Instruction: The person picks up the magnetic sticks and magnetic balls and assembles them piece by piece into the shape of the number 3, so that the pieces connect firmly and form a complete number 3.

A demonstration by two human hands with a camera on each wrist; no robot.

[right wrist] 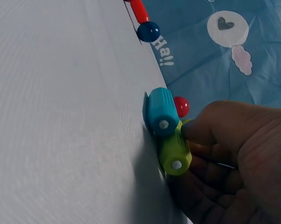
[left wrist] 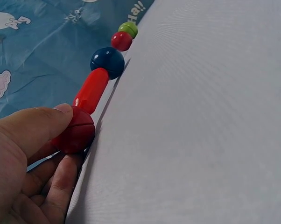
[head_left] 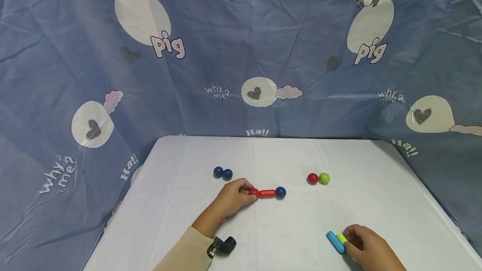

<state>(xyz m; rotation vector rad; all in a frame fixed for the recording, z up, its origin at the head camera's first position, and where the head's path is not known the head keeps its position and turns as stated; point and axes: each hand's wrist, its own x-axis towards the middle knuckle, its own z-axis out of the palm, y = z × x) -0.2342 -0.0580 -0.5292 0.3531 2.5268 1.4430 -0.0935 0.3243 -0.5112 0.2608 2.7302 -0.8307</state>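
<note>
My left hand pinches a red ball between thumb and fingers. That ball meets one end of a red rod, and a dark blue ball sits at the rod's other end, the three in a line at the table's middle. Near the front right, my right hand pinches a yellow-green rod, its thumb on the near side. A light blue rod lies alongside the yellow-green one, touching it. White dots show on both rods' end faces.
Two dark blue balls lie together beyond my left hand. Farther right, a red ball touches a green ball. A white cloth covers the table; a patterned blue curtain hangs behind. A black device is strapped at my left wrist.
</note>
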